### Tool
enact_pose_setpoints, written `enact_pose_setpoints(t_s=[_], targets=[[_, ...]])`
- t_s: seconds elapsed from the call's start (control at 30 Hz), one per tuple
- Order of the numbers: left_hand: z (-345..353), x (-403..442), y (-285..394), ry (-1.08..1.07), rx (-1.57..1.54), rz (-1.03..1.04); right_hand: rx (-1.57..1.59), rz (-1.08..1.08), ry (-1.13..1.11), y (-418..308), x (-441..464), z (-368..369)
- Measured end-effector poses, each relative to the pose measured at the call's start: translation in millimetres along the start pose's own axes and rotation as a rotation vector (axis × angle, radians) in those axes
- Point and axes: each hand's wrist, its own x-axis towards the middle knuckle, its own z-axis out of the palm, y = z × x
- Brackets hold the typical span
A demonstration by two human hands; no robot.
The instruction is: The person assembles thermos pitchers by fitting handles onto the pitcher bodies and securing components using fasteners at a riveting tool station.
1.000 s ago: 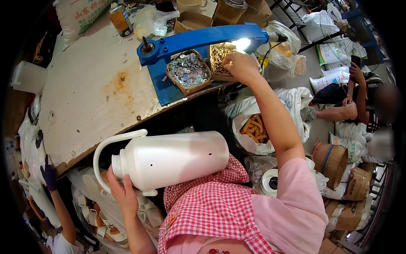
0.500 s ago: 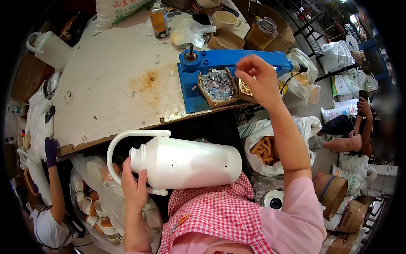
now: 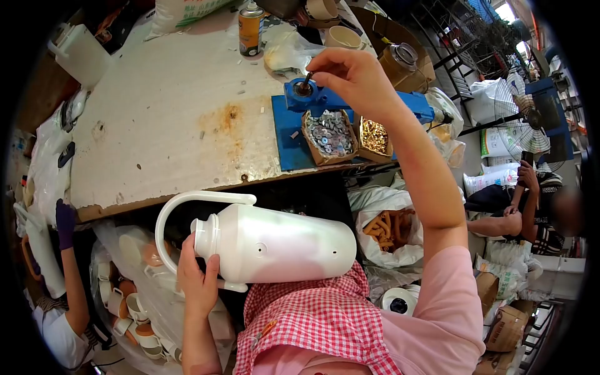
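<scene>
A white vacuum flask body [image 3: 294, 247] with a big curved handle [image 3: 164, 228] lies sideways across my lap, its neck to the left. My left hand [image 3: 199, 278] is wrapped around the neck. Two small holes show along the flask's side. My right hand [image 3: 353, 78] pinches its fingertips at the dark upright pin [image 3: 304, 86] on the end of a blue metal riveting tool [image 3: 331, 100]; anything small between them is hidden. Below that arm stand a cardboard box of grey washers [image 3: 329, 132] and a box of brass-coloured rivets [image 3: 375, 136].
A spray can [image 3: 250, 30], a cream cup [image 3: 344, 39] and a plastic bag [image 3: 290, 51] stand on the worktable [image 3: 169, 112]. Bags of orange-brown parts [image 3: 386, 228] and cups [image 3: 134, 306] hang below its edge. Other people are at left [image 3: 69, 319] and right [image 3: 519, 212].
My right hand has moved left from above the rivet box to the pin of the blue tool. My left hand and the flask have stayed nearly in place.
</scene>
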Motion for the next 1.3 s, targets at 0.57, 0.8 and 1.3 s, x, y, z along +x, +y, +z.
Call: enact_pose_setpoints(t_s=[0.57, 0.8, 1.3], targets=[[-13, 23, -3, -0.147, -0.262, 0.004, -0.152, -0.026, -0.180, 6, 20, -6], [-17, 34, 5, -0.229, -0.402, -0.104, 0.092, -0.037, -0.024, -7, -19, -8], [-8, 19, 18, -0.099, -0.128, -0.147, -0.397, 0.160, -0.160, 97, -98, 45]])
